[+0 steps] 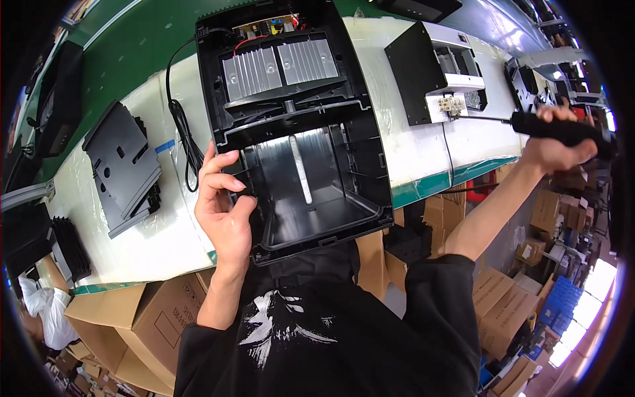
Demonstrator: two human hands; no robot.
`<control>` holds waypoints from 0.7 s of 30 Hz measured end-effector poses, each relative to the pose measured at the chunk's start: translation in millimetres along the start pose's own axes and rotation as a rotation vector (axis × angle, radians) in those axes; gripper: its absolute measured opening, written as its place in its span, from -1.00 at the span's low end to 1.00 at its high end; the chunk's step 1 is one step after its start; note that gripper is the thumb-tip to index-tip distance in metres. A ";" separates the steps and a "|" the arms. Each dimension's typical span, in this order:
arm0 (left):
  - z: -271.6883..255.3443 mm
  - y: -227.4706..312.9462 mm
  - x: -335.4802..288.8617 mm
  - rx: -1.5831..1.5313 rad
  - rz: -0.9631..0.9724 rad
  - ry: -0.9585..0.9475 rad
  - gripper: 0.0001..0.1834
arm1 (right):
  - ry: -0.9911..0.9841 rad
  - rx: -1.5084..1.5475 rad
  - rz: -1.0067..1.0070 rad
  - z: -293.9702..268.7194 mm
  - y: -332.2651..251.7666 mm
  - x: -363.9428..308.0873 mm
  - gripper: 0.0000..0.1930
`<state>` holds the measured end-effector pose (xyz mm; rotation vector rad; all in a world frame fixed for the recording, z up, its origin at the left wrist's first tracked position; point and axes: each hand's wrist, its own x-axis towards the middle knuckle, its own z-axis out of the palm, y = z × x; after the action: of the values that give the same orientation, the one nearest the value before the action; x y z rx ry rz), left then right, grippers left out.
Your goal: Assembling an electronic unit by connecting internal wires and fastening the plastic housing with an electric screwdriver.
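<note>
Grips an open black plastic housing [291, 118] with the left hand [227, 208] and points an electric screwdriver [555, 127] with the right hand [557, 155] at a screw feeder [411, 74] on the white worktop [372, 59].

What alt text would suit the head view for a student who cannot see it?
A person's left hand grips an open black housing by its left side; the right hand holds a black screwdriver, its shaft pointing toward a boxy black-and-white unit. Flat dark parts lie stacked at left.

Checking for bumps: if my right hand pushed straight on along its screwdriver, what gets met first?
Probably the metal fitting on the black-and-white box: the screwdriver in your right hand ends about there, though depth is unclear.
</note>
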<state>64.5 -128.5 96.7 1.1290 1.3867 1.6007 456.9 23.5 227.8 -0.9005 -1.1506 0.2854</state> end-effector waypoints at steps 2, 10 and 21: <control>-0.5 0.7 0.3 -0.008 -0.019 0.020 -0.69 | -0.057 0.037 0.106 17.9 3.5 16.7 -0.36; -2.5 1.8 -0.7 0.019 0.015 -0.024 -0.69 | -0.238 -0.126 0.231 62.0 50.8 64.4 -0.57; 8.7 -11.9 -4.8 -0.062 0.169 0.097 -0.73 | -0.587 0.298 0.267 2.6 -62.8 37.0 -0.57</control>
<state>74.1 -128.0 84.5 1.1718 1.3227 1.8274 455.2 8.1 299.0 -0.7196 -1.4714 0.9625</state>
